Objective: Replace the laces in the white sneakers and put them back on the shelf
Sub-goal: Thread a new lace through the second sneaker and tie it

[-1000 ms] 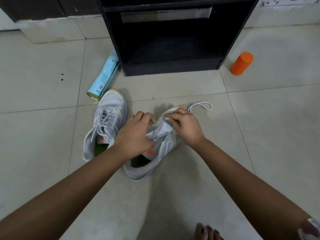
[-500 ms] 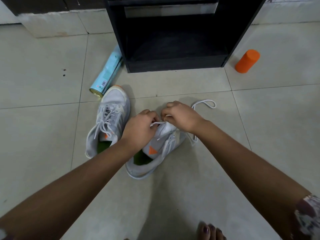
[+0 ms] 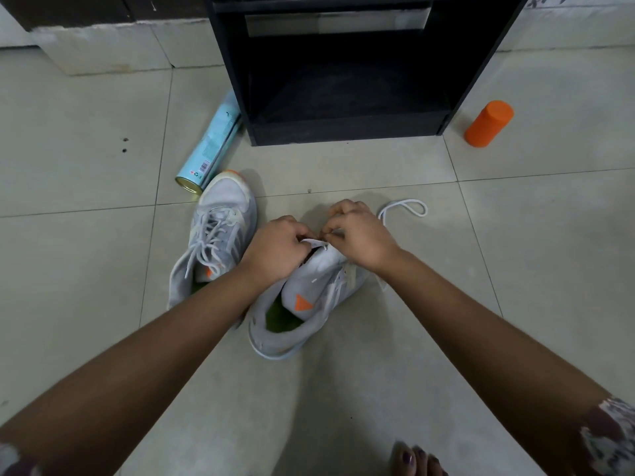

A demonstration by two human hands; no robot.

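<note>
Two white sneakers lie on the tiled floor. The left sneaker (image 3: 220, 231) is laced and points toward the shelf. The right sneaker (image 3: 302, 307) shows its tongue with an orange triangle and a green insole. My left hand (image 3: 275, 249) pinches the sneaker's upper near the front eyelets. My right hand (image 3: 357, 231) pinches the white lace (image 3: 405, 209) at the same spot; a loop of the lace trails on the floor to the right. The toe of this sneaker is hidden under my hands. The black shelf (image 3: 343, 128) stands open just beyond.
A light blue spray can (image 3: 209, 149) lies on the floor against the shelf's left corner, touching the left sneaker's toe. An orange cylinder (image 3: 488, 123) stands right of the shelf. My toes (image 3: 415, 458) show at the bottom edge. A low wall ledge (image 3: 103, 49) runs at the back left.
Both hands have shifted forward to the front eyelets of the right sneaker and pinch closer together. More of the tongue with its orange triangle shows. The lace loop stays on the floor.
</note>
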